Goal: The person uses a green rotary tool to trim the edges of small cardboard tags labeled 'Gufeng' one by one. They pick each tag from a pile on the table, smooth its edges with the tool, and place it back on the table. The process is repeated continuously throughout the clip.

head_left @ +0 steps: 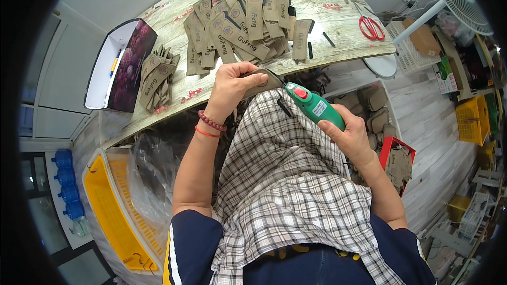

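Observation:
My left hand [236,85] pinches a brown fabric piece [264,80] at the table's near edge, above my lap. In my right hand [346,134] is a green handheld power tool [311,105] with a red button. Its tip meets the right end of the fabric piece; a cutting edge there is too small to make out. A dark strip [284,107] lies on the checked apron [264,142] just below. Beyond my hands, a heap of brown fabric pieces [240,26] with dark ends covers the middle of the table [338,26].
To the left stand a second stack of brown pieces [158,76] and an open box [124,66] holding pens. Red-handled scissors [371,28] lie at the table's right. On the floor are a yellow basket [108,211], a bin of brown pieces [388,87] and a red box [388,150].

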`<state>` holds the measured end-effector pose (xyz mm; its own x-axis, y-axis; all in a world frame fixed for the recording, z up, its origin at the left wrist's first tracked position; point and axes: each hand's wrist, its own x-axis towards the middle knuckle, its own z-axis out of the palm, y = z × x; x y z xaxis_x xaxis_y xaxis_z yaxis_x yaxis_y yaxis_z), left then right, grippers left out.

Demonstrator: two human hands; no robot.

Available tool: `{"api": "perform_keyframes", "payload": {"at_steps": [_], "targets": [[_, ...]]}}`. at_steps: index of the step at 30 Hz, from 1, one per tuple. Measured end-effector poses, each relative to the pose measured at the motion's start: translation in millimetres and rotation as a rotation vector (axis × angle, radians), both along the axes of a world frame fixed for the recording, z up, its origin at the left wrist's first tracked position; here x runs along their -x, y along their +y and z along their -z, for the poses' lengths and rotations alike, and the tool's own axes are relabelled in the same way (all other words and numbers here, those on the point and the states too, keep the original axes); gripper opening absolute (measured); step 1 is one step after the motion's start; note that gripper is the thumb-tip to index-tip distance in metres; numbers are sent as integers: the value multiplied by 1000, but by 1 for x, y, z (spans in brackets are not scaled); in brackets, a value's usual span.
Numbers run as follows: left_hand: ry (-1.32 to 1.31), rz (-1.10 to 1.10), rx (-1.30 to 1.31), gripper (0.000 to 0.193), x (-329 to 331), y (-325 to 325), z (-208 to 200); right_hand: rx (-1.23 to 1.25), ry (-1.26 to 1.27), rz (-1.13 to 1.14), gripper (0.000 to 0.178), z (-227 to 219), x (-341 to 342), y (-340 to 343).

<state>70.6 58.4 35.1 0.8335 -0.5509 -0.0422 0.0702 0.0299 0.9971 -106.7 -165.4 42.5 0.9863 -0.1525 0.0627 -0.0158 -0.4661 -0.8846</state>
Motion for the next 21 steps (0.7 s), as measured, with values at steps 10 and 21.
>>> {"api": "perform_keyframes", "payload": {"at_steps": [10, 21], "targets": [[-29, 125, -88, 9, 0, 5, 0, -14, 26, -14, 43, 6, -4, 6], [-385, -340, -428, 15, -85, 140, -26, -127, 29, 81, 36, 15, -12, 11]]}}
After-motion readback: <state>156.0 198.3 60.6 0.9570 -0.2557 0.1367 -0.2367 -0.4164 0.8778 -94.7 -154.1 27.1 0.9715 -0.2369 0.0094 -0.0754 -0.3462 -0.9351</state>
